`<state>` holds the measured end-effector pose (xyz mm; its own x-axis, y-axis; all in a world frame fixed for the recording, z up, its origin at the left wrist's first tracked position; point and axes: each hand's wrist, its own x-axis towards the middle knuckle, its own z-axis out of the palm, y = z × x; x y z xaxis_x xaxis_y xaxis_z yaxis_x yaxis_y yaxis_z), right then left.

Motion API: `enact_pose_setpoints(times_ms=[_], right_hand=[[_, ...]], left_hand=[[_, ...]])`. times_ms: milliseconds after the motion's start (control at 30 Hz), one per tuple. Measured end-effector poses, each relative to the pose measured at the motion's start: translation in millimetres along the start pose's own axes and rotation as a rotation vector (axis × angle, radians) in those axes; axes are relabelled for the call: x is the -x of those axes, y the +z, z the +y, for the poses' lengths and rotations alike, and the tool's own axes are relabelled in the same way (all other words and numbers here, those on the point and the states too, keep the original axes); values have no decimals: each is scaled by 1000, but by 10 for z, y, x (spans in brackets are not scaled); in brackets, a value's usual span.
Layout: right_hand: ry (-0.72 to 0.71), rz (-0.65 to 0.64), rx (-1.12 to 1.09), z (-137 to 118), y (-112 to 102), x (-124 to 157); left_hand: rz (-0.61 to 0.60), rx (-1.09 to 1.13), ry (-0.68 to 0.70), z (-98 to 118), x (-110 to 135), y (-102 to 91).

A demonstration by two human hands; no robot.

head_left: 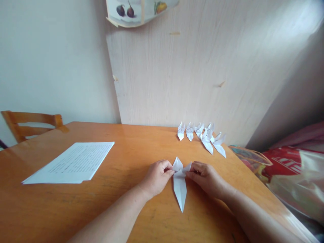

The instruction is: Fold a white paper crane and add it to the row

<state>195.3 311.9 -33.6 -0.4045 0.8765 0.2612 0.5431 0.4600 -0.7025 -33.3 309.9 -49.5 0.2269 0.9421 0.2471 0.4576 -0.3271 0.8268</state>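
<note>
A white folded paper crane (180, 189) is between my two hands, over the middle of the wooden table. One long pointed flap reaches toward me and a shorter pointed one faces away. My left hand (158, 175) pinches its left side between thumb and fingers. On the other side, my right hand (206, 177) grips a narrow point that sticks out to the right. Several finished-looking folded paper cranes (207, 140) stand in a loose row farther back to the right, some with printed lines on them.
A stack of printed paper sheets (73, 162) lies on the left of the wooden table (121, 202). Behind it is a wooden chair (35, 123). Past the table's right edge are a red bag (286, 162) and other soft items. A pale wooden panel (177, 81) rises behind the table.
</note>
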Motion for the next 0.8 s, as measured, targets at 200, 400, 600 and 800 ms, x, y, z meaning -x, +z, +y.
enact_pose_setpoints(times_ms=[200,400,600,800], right_hand=[[19,-25,-53,34,1,-3],[35,-23,-67,75,18,4],[39,-16,-55,105,42,6],[54,-26,-49,127,74,1]], left_hand=[[24,-53,11,-20,-10,-31],[51,-105,10,5,-13,-48],[67,-145,-58,11,-6,-47],[81,-160,-83,32,-6,-47]])
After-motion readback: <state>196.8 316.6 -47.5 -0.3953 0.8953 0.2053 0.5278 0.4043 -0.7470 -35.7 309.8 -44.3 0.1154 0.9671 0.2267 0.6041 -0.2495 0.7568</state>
